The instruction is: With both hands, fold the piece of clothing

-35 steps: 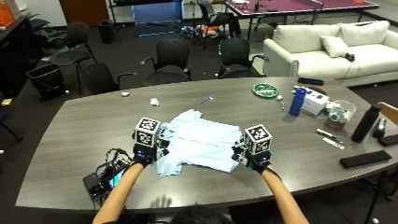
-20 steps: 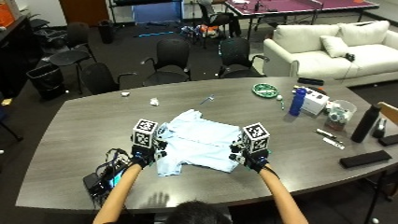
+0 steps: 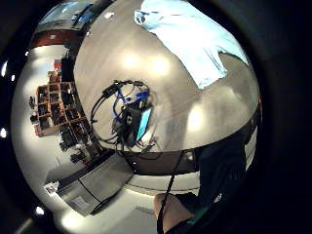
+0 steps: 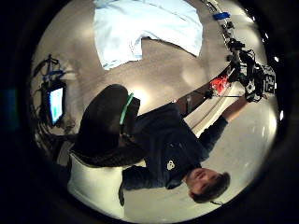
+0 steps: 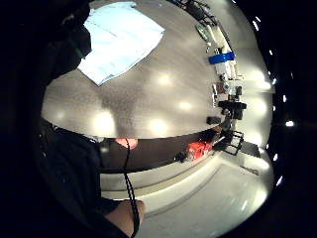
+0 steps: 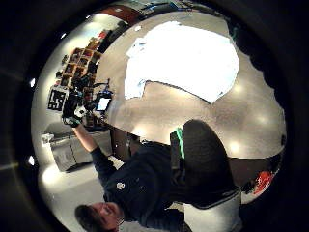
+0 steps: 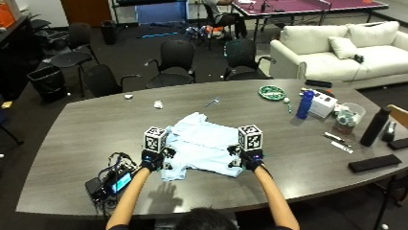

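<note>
Whether either hand's fingers are spread or curled cannot be told. The left hand [image 7: 152,161] and right hand [image 7: 252,159] sit at the near corners of the light blue T-shirt [image 7: 203,149], spread flat on the grey surface [image 7: 76,139].

One light blue garment [image 7: 204,146], a short-sleeved shirt, lies flat on the grey bench [image 7: 96,129] near its middle, toward the near edge. Fabric is spread out, not yet folded into a compact shape. One sleeve points toward the far side, another section extends toward the near left. Minor creases are visible across its surface.
</note>
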The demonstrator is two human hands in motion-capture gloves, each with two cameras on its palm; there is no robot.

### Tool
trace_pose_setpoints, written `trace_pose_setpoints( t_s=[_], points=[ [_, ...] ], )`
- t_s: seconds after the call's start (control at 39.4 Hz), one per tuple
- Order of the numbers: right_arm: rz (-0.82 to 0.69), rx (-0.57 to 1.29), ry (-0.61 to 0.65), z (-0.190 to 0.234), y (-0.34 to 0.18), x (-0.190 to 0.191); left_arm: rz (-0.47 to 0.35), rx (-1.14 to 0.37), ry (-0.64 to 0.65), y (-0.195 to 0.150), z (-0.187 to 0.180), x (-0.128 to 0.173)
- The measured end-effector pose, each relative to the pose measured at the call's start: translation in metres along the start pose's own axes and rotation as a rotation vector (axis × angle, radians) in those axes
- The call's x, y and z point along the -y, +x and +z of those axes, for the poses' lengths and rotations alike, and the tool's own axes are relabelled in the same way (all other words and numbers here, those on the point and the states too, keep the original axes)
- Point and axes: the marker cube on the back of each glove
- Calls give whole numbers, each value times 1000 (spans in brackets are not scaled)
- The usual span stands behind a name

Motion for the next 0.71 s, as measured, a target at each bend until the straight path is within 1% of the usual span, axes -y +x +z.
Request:
trace_pose_setpoints(
  t_s=[0.05,0.08,0.13,0.2,0.28,0.33,0.35,0.38,0.43,0.46,0.48,0.53,0.56,0.61,0.66,0.71],
  points=[
    [28,8,-69,11,-4,9,11,-18,-31,5,14,14],
    [53,12,-108,16,-6,13,3,-23,-57,8,22,19],
    [117,25,-192,27,-11,18,-39,-21,-104,12,34,28],
    [165,45,-271,47,-18,31,-111,-26,-149,13,52,47],
    [236,99,-421,73,-22,46,-137,-65,-207,10,74,72],
    [273,119,-482,87,-24,56,-144,-92,-247,8,86,83],
    [270,114,-474,92,-24,61,-141,-110,-268,9,91,87],
    [242,98,-433,96,-23,68,-133,-130,-287,10,95,89],
    [143,55,-313,103,-22,80,-109,-166,-306,14,100,92],
    [111,42,-287,107,-23,83,-99,-179,-300,15,102,94],
    [103,37,-293,110,-23,84,-96,-188,-285,16,103,95],
    [115,33,-329,116,-25,82,-109,-193,-246,15,104,95],
    [109,26,-316,118,-25,82,-119,-192,-226,15,104,95],
    [74,4,-230,119,-25,86,-146,-185,-178,15,104,95],
    [42,-8,-156,119,-26,88,-161,-166,-98,16,104,96],
    [15,5,-149,121,-28,85,-152,-126,-8,18,102,94]
  ],
)
